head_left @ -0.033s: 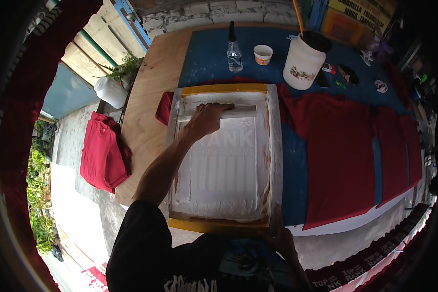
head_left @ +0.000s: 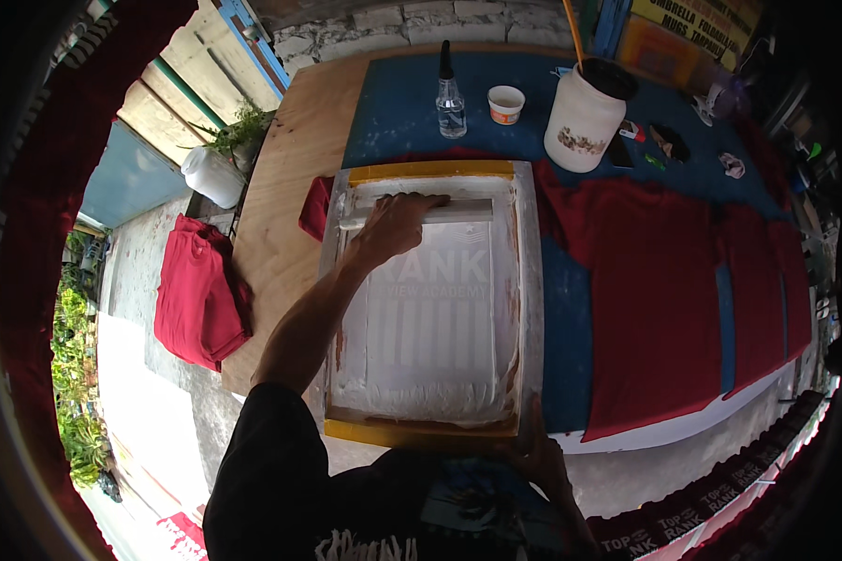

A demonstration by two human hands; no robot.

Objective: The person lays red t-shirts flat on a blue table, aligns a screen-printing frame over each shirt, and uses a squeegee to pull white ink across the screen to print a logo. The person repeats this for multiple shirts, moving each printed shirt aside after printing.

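Note:
A screen printing frame (head_left: 533, 309) with yellow tape on its far and near ends lies on the table in front of me. Its white mesh (head_left: 430, 374) shows faint lettering and stripes under a smear of white ink. Near the far end, a long pale squeegee (head_left: 463, 213) lies across the mesh. My left hand (head_left: 391, 229) is closed around its left half, the arm reaching over the mesh. At the near right corner my right hand (head_left: 540, 447) grips the frame, dim in shadow. Red cloth (head_left: 316, 208) shows from under the frame's left side.
Red shirts (head_left: 650, 309) lie flat on the blue table cover at right. Behind the frame stand a clear bottle (head_left: 451, 110), a small white tub (head_left: 506, 106) and a big white jar (head_left: 582, 122) with a stick. A folded red stack (head_left: 198, 294) sits at left.
My left hand and the squeegee have shifted very slightly toward the frame's far end. My right hand and the frame stay put.

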